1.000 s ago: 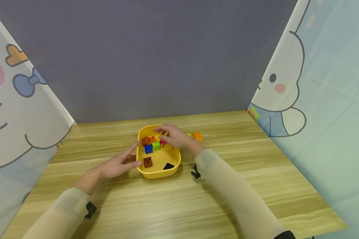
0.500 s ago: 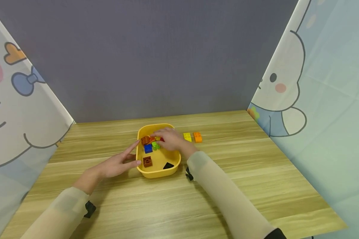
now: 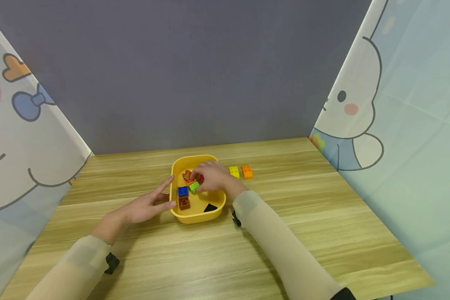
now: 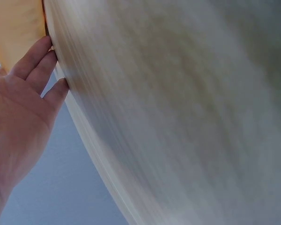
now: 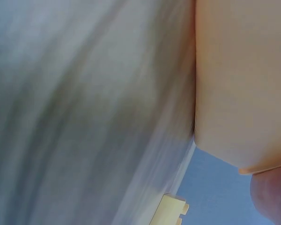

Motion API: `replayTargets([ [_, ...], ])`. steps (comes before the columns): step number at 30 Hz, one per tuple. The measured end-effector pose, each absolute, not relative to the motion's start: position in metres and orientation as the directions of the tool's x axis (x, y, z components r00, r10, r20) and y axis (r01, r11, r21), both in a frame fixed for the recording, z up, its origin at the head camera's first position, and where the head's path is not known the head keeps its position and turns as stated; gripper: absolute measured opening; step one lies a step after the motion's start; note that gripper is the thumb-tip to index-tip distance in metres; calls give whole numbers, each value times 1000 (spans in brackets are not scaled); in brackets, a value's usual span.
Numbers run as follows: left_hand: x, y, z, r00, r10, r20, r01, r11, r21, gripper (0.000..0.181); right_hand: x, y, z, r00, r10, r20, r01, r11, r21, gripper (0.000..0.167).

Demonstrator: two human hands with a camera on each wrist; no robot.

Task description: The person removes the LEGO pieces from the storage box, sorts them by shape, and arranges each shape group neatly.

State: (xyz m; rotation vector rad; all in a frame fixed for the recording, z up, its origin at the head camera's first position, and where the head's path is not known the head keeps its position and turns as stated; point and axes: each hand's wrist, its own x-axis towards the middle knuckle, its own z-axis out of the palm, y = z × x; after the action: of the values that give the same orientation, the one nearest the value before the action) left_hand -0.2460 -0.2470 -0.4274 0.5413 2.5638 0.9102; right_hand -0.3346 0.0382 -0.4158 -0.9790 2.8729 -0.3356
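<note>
A yellow tray (image 3: 199, 218) holds several bricks: a blue one (image 3: 182, 191) touching a brown one (image 3: 184, 203) at its left, a green one (image 3: 193, 186), and orange and brown ones behind. My left hand (image 3: 142, 208) rests straight fingers and thumb against the tray's left side; the left wrist view also shows this hand (image 4: 23, 103) at the tray wall (image 4: 16, 33). My right hand (image 3: 214, 176) reaches inside, fingers bent loosely around a dark pink brick (image 3: 201, 178), thumb beside the green one. Its palm hides some bricks. Only part of this hand (image 5: 274, 194) shows behind the tray wall (image 5: 243, 84).
Right of the tray, a yellow brick (image 3: 234, 172) and an orange brick (image 3: 247, 171) stand on the wooden table (image 3: 303, 200). A black piece (image 3: 210, 207) lies in the tray's front right. A grey panel rises behind the table, with printed cloths at both sides.
My right hand moved left and down into the tray. The blue brick shifted toward the front brown one, the green brick tilted, and the rear brown brick moved right. My left hand stayed put.
</note>
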Motion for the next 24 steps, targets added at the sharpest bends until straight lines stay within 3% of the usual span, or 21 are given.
replayTargets([
  [11, -246, -246, -425, -850, 487, -200, 241, 697, 675, 93, -334, 41, -416, -782, -624, 7, -601, 750, -275, 27],
  [17, -247, -247, -427, -855, 480, -197, 244, 708, 663, 93, -335, 39, -416, -740, -672, -33, -657, 732, -179, 58],
  [24, -248, -247, -427, -856, 477, -201, 238, 707, 666, 94, -336, 39, -417, -729, -683, -42, -670, 725, -160, 47],
])
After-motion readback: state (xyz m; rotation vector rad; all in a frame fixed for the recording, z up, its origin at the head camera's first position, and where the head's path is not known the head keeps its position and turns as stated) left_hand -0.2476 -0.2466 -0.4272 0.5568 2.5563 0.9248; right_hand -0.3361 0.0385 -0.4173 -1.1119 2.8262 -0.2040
